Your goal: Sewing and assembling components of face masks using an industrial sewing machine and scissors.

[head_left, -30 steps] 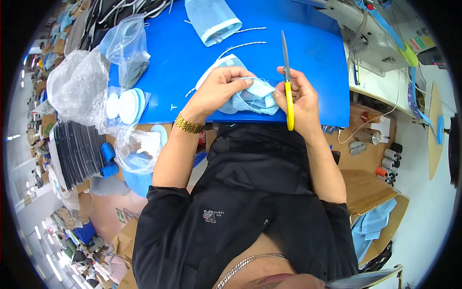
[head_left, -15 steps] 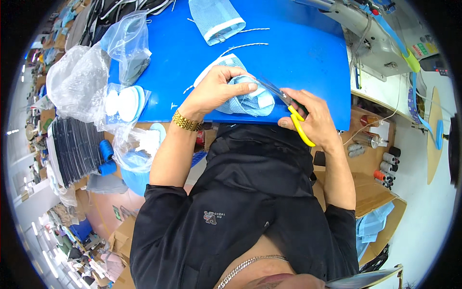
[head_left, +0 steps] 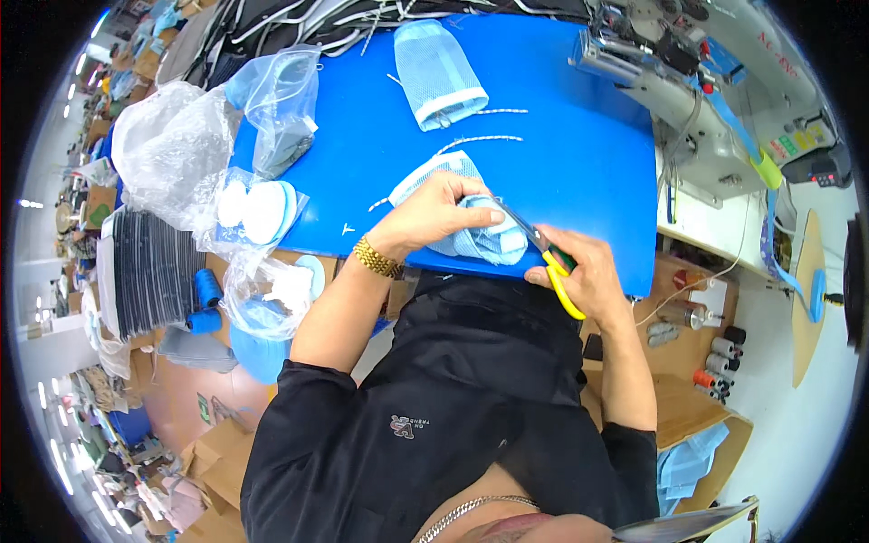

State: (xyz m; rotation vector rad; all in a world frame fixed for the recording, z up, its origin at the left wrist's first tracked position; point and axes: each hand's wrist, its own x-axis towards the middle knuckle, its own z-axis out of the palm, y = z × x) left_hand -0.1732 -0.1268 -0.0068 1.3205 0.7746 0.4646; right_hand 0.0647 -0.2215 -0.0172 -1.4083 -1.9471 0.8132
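Observation:
My left hand (head_left: 444, 214) pinches the edge of a light blue mesh pouch (head_left: 496, 242), which lies bunched at the near edge of the blue table. White trim and a striped drawstring show at the pouch's far side. Yellow-handled scissors (head_left: 558, 282) are in my right hand (head_left: 584, 271), the fingers wrapped round the handles. Their dark blades point up and left, close beside my left fingertips at the fabric. Whether the tips touch a thread is too small to tell. Farther off lies a second light blue mesh pouch (head_left: 440, 77) with white trim and a cord.
Clear plastic bags (head_left: 172, 149) and white discs (head_left: 264, 213) lie at the table's left. Black fabric with white piping (head_left: 299, 27) is heaped at the back. A sewing machine (head_left: 697, 127) stands at right. Thread spools (head_left: 721, 362) and a cardboard box (head_left: 706, 407) are below it.
The whole view has shifted, so the table and things on it appear lower. My hands keep their hold on the pouch and scissors, with little other visible change.

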